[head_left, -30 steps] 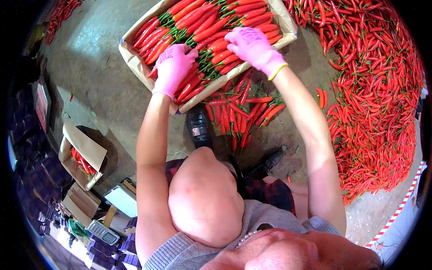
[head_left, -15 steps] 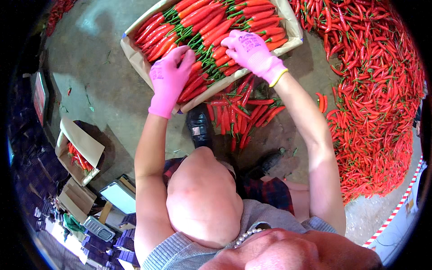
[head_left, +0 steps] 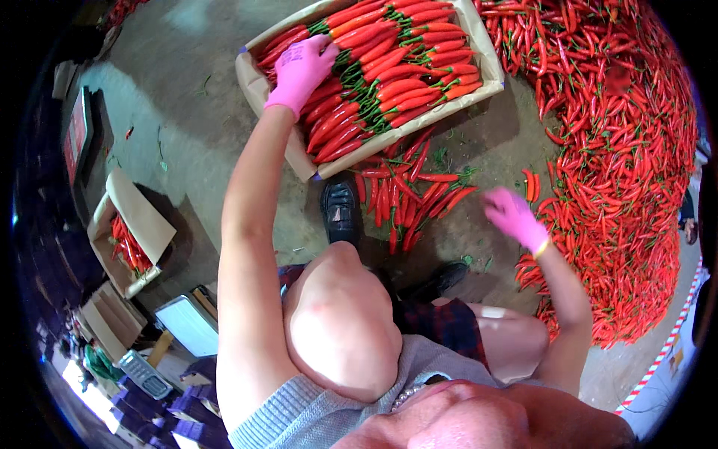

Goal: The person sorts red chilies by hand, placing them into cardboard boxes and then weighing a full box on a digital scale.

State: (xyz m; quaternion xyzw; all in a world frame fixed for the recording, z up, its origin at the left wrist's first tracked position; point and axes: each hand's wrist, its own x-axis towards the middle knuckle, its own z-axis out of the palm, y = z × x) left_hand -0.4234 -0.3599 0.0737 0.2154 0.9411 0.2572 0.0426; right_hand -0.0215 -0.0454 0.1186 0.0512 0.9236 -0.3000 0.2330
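Observation:
My left hand [head_left: 303,69], in a pink glove, rests over the left part of a paper-lined box [head_left: 298,159]. Its fingers are bent, with a gap between thumb and forefinger, and they touch the red chili peppers [head_left: 396,72] inside. These lie in neat rows, green stems meeting along the rows. Away from the box, my right hand [head_left: 516,217], also gloved in pink, hangs above the floor. Motion smears its fingers, and I see nothing held in them. A small loose pile of chili peppers [head_left: 407,198] lies between the box and my right hand.
A large heap of chili peppers [head_left: 621,187] fills the right side. Two loose chilies lie at its edge. My black shoe [head_left: 340,209] stands below the box. At left are a smaller paper-lined carton [head_left: 142,217] with chilies, a flat panel [head_left: 191,325] and a grey keypad device [head_left: 146,374].
My right hand has left the box and swung down and right toward the heap. My left hand stays at the box, now farther up over the rows. The view has shifted slightly.

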